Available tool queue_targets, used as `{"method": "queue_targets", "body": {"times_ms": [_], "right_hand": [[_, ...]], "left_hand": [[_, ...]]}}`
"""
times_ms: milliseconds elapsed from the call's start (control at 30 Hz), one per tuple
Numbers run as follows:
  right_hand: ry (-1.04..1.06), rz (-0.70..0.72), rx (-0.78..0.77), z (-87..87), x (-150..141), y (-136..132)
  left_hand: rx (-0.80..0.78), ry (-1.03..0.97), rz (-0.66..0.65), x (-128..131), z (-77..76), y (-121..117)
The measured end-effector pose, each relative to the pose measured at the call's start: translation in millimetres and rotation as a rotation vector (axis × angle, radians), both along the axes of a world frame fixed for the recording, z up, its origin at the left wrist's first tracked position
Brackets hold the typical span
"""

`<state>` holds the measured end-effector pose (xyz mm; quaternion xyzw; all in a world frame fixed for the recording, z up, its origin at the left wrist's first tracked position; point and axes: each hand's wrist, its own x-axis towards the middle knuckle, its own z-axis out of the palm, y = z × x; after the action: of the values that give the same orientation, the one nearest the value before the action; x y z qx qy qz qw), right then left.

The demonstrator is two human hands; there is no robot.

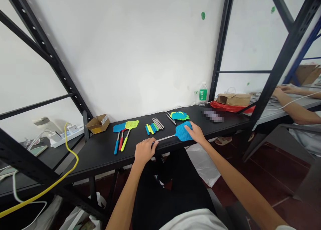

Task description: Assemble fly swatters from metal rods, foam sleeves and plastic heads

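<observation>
A blue fly swatter (181,132) lies near the front edge of the black table (100,149). My right hand (197,132) grips its mesh head, fingers curled over it. My left hand (144,150) is closed on the handle end of its metal rod. Several finished swatters (124,131) in blue, red and yellow-green lie to the left. A row of coloured handles with metal rods (153,126) sits in the middle. A small pile of loose blue and green swatter heads (179,115) lies behind my right hand.
A small open cardboard box (98,123) stands at the table's left end. A water bottle (203,94) stands at the back by the wall. Black rack posts frame the table. Another person's arms (291,101) rest on the neighbouring table at the right. A yellow cable (70,153) hangs at left.
</observation>
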<state>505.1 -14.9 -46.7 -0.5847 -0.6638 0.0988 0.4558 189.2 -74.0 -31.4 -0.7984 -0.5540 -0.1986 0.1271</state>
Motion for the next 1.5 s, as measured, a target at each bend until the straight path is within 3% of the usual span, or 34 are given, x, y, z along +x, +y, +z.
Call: {"method": "queue_targets", "body": {"times_ms": [1500], "right_hand": [[-0.069, -0.07, 0.01, -0.6, -4.0, -3.1]], "left_hand": [[0.009, 0.002, 0.006, 0.3, -0.1, 0.2]]}}
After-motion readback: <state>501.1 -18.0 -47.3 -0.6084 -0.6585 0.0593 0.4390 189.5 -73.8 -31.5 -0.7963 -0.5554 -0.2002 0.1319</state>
